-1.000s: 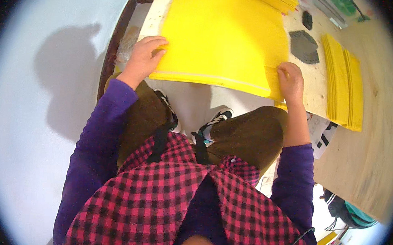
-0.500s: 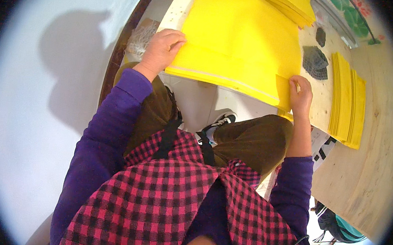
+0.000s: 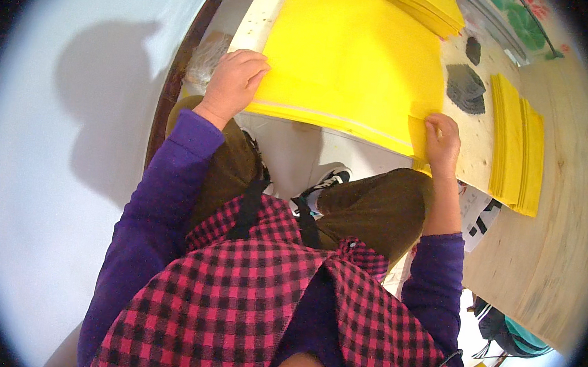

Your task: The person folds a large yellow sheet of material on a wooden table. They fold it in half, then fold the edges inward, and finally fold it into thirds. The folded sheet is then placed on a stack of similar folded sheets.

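Observation:
A yellow cloth (image 3: 350,58) lies spread flat on the wooden table, its near edge with a pale strip hanging at the table's front. At its left side edge, my left hand (image 3: 235,82) is closed in a pinch on the fabric. My right hand (image 3: 443,143) pinches the cloth near its front right corner, thumb and fingers together. More yellow fabric (image 3: 429,7) lies folded at the far end of the cloth. How many layers are under my fingers is hidden.
A crumpled grey lace-edged piece (image 3: 465,88) and a small dark object (image 3: 473,51) lie right of the cloth. Folded yellow stacks (image 3: 516,144) sit farther right on the wooden table (image 3: 547,269). Clear plastic (image 3: 206,58) is at the left, beside the white wall.
Both hands stay on the cloth's edges, with slight shifts in the fingers. The whole view has shifted a little; the cloth looks otherwise the same.

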Tool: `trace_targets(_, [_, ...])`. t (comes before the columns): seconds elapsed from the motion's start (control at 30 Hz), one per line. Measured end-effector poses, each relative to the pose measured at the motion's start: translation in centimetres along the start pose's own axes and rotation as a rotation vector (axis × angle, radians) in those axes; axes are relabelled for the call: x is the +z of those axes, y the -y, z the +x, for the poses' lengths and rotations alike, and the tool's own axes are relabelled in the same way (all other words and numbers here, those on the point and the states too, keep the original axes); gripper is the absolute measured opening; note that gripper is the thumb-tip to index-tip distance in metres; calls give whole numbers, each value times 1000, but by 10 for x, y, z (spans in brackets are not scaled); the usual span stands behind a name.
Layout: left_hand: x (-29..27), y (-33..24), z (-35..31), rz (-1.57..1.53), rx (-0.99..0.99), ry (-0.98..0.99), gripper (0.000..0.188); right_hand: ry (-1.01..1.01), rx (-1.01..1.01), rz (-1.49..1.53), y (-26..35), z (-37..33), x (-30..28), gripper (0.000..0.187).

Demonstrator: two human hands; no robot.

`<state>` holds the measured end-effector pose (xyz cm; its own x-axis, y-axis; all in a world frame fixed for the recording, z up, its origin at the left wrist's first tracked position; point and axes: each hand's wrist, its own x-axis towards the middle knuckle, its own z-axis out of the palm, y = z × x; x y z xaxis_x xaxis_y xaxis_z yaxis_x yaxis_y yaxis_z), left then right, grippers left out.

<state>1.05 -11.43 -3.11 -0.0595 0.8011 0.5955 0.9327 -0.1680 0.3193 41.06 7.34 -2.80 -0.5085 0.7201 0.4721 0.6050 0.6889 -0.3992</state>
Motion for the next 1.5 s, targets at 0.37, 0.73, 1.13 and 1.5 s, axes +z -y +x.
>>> trace_targets(0.37, [0, -4, 1, -28, -15, 39, 10, 20, 31, 17, 3, -2, -3, 10])
trace_targets(0.73, [1, -6, 2, -16, -11, 26, 11, -9, 49, 9, 5, -9, -2, 10])
trace_targets(1.13, [-4, -7, -1, -39, -17, 42, 17, -75, 66, 31, -2, -24, -4, 20])
trace_targets(1.5, [2, 4, -4, -907, -580, -110, 51, -164, 435, 370, -11, -25, 5, 43])
